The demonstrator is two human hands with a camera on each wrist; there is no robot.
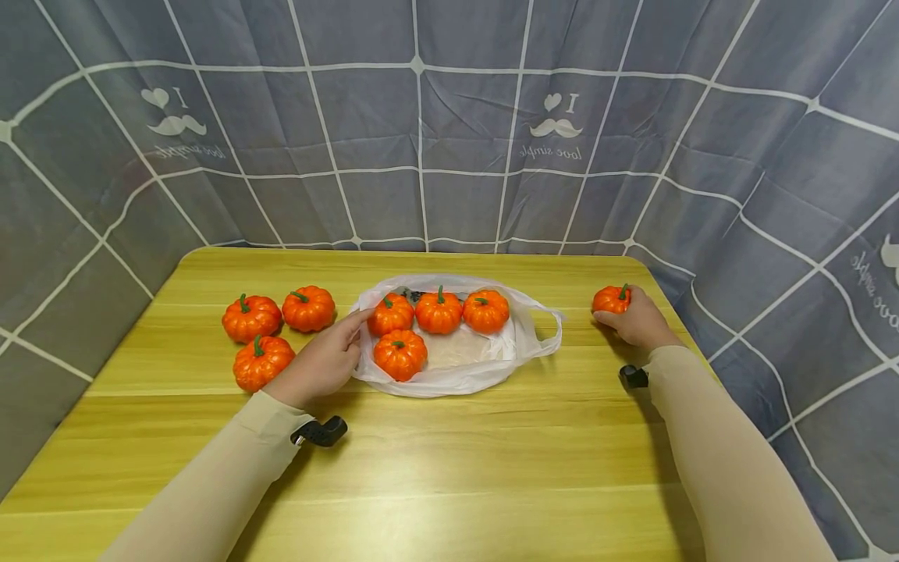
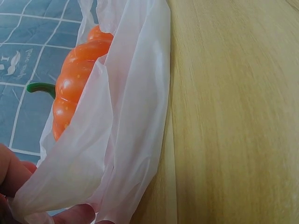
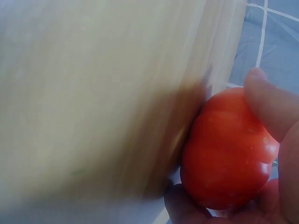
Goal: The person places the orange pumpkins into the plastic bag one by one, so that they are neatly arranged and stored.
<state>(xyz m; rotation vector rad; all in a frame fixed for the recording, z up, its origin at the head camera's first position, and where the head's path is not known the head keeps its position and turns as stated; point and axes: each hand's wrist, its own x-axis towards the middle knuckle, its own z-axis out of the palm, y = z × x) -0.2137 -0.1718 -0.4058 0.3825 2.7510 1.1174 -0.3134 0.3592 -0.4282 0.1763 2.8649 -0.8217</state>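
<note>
A white plastic bag [image 1: 463, 384] lies open at the table's middle, with several orange pumpkins inside, one of them [image 1: 400, 355] at the front left. The left hand [image 1: 325, 361] pinches the bag's left edge; in the left wrist view its fingers hold the white plastic [image 2: 70, 172] beside a pumpkin [image 2: 74, 77] with a green stem. At the table's right side the right hand [image 1: 642, 321] grips another pumpkin [image 1: 611, 299]. The right wrist view shows thumb and fingers around this pumpkin [image 3: 226, 149], close to the table surface.
Left of the bag, three pumpkins sit together on the wooden table [image 1: 449, 468]: one at the back [image 1: 309, 309], one at the far left [image 1: 250, 318], one [image 1: 261, 364] next to the left forearm. A grey checked curtain [image 1: 463, 125] surrounds the table's back and sides.
</note>
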